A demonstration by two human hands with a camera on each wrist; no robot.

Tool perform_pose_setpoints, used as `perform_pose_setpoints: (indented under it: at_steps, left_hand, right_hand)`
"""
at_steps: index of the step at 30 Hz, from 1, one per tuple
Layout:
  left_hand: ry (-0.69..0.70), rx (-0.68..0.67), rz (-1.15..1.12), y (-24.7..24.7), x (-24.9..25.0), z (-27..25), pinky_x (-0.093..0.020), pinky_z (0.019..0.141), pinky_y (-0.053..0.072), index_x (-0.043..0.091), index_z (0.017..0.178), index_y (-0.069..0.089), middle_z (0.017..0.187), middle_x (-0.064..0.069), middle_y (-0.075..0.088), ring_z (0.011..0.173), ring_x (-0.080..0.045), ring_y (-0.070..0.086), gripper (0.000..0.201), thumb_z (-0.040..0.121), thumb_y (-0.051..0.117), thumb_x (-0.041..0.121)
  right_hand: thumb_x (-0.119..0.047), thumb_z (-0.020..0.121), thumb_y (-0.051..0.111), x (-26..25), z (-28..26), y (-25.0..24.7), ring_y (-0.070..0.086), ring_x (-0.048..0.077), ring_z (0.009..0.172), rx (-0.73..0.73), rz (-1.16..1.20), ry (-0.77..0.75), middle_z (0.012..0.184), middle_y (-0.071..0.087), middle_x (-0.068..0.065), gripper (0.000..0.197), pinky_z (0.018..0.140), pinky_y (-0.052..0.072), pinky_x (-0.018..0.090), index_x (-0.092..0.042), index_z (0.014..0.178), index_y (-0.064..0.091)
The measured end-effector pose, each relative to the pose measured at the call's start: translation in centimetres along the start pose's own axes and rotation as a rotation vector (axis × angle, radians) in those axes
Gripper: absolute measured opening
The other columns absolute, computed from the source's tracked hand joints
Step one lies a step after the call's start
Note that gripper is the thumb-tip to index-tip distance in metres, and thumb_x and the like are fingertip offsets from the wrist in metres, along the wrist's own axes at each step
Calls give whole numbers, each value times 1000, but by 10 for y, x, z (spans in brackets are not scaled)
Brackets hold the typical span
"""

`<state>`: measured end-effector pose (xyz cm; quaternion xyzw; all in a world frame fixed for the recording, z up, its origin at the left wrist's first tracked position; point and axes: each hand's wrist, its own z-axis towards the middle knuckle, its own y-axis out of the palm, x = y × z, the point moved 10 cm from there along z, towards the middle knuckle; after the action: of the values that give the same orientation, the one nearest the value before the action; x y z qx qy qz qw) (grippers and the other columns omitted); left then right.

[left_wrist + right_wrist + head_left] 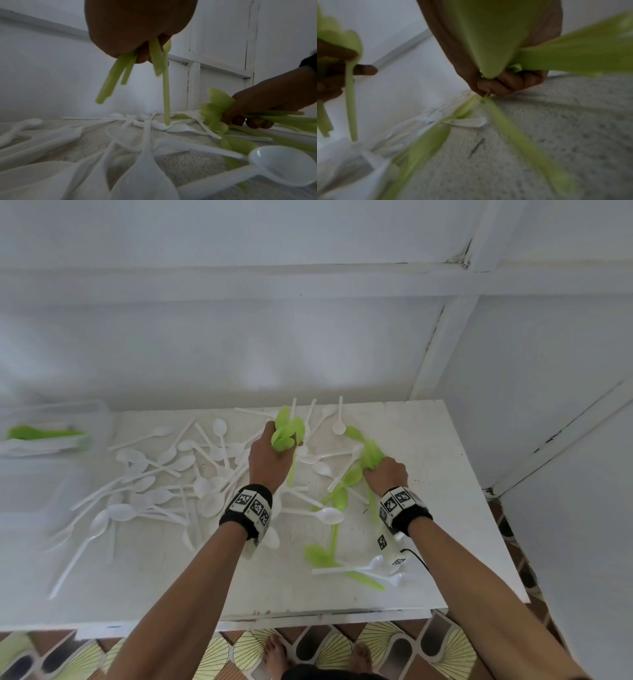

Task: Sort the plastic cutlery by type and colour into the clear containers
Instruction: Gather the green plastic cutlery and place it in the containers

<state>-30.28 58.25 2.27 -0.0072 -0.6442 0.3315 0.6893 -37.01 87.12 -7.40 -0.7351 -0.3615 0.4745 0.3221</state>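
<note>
White and green plastic spoons lie scattered on a white table (462, 559). My left hand (270, 455) grips a bunch of green spoons (287, 433) above the pile, bowls up; their handles (109, 83) hang below my fist (137, 27). My right hand (387, 474) holds a second bunch of green spoons (371, 453) low over the table, its curled fingers (508, 83) just above the surface. More green spoons (337, 501) lie below it. White spoons (154, 474) cover the table's left half. A clear container (54, 436) at far left holds green cutlery.
A white panelled wall (274, 337) stands behind the table. A second clear container (34, 494), blurred, sits at the left, nearer me. A few spoons (359, 570) lie near the front right corner. Patterned floor tiles (325, 648) and bare feet show below the table edge.
</note>
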Motion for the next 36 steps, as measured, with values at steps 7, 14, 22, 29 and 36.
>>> perform_pose_setpoints:
  at_steps: [7, 14, 22, 29, 36]
  left_hand:
    - [114, -244, -67, 32, 13, -14, -36, 68, 51, 19, 107, 51, 75, 8, 71, 69, -15, 65, 14, 94, 54, 16]
    - [-31, -381, -14, 71, -2, -22, -23, 75, 45, 19, 124, 65, 93, 8, 68, 88, -15, 64, 31, 98, 62, 36]
    - [-168, -515, 373, 126, -20, -33, -38, 76, 54, 21, 97, 64, 90, 1, 70, 87, -23, 66, 42, 70, 82, 48]
    - [-182, -493, 595, 136, -31, -40, -32, 67, 45, 16, 98, 67, 93, -5, 67, 91, -31, 66, 29, 79, 72, 37]
    - [-116, -494, 623, 124, -24, -39, -33, 68, 47, 18, 80, 59, 84, -2, 67, 86, -30, 66, 9, 80, 64, 26]
  right_hand:
    - [-52, 79, 58, -3, 2, -20, 67, 35, 99, 108, 371, -18, 97, 75, 9, 50, 87, 54, 39, -11, 107, 62]
    - [-27, 92, 64, -13, -10, -43, 49, 17, 43, 117, 884, -46, 73, 65, 11, 21, 42, 43, 25, -8, 98, 60]
    - [-44, 72, 83, -14, -4, -53, 61, 21, 76, 77, 680, -72, 85, 70, 1, 34, 72, 55, 36, -20, 91, 69]
    - [-30, 78, 78, -59, 36, -53, 62, 39, 108, 93, 32, -204, 111, 67, 18, 48, 79, 49, 37, -4, 115, 59]
    - [-23, 86, 68, -89, 63, -23, 58, 38, 116, 50, -261, -302, 123, 63, 18, 41, 83, 49, 40, -5, 121, 59]
